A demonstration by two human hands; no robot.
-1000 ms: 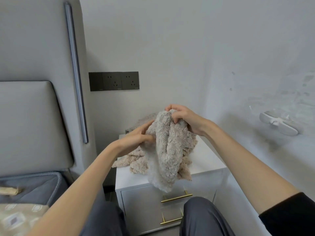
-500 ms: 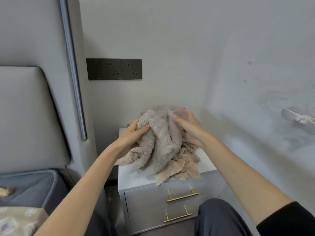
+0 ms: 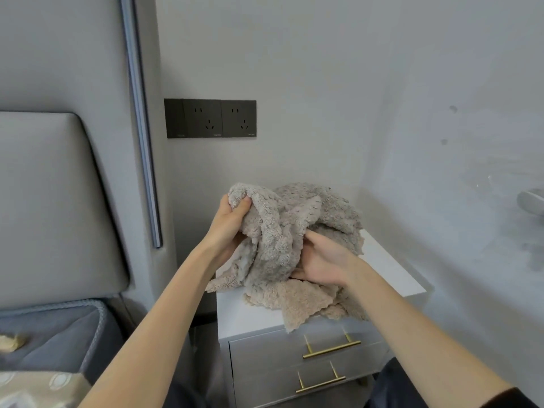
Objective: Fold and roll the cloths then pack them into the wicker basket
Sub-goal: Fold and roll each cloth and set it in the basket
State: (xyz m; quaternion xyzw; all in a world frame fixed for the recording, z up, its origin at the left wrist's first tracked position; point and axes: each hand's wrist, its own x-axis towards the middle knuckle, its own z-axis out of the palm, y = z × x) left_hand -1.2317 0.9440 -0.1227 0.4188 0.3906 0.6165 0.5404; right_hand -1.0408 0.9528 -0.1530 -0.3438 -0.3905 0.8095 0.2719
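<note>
Left hand (image 3: 232, 219) squeezes the top of a fluffy cloth (image 3: 276, 231), fingers curled round it. Right hand (image 3: 321, 260) grabs the same cloth lower down, its fingertips hidden in the folds. The cloth droops onto more cloths (image 3: 303, 301) piled on the counter (image 3: 388, 269). Both drawers (image 3: 265, 363) are closed, so their insides can't be seen.

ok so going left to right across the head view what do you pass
grey padded headboard → blue-grey vertical trim strip → left hand → right hand → pale grey wall fixture at the right edge; the fluffy beige cloth both hands hold and the black socket panel overlap these, so left out
</note>
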